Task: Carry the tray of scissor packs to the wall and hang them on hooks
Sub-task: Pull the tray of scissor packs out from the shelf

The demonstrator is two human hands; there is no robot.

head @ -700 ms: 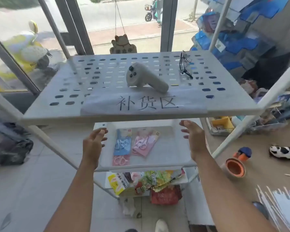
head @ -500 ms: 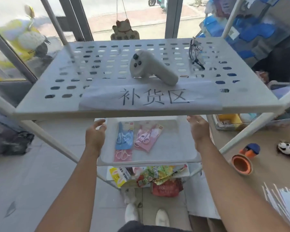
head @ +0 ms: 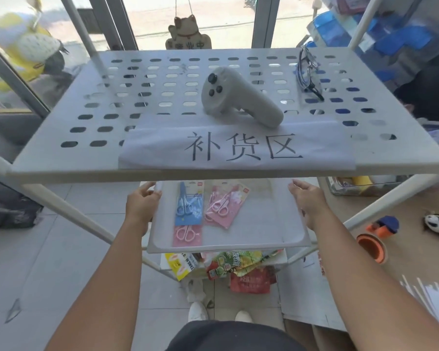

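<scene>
A white tray (head: pixel 264 224) sits on the middle level of a white rack, under the top shelf (head: pixel 137 97). In it lie a blue scissor pack (head: pixel 189 206), a pink scissor pack (head: pixel 223 205) beside it, and a second pink pack (head: pixel 187 235) in front of the blue one. My left hand (head: pixel 141 203) is at the tray's left rim, thumb over the edge and fingers curled around it. My right hand (head: pixel 308 201) lies along the right rim with fingers stretched forward; its thumb is hidden.
The top shelf overhangs the tray's far end and carries a grey controller (head: pixel 236 97), glasses (head: pixel 308 72) and a paper sign (head: pixel 238 148). Slanted rack legs (head: pixel 81 216) flank both arms. Snack packets (head: pixel 238 264) lie below. An orange tape roll (head: pixel 371 248) is on the right.
Both hands have moved in from just beside the tray onto its left and right rims. My view has come closer to the rack. The tray has not moved.
</scene>
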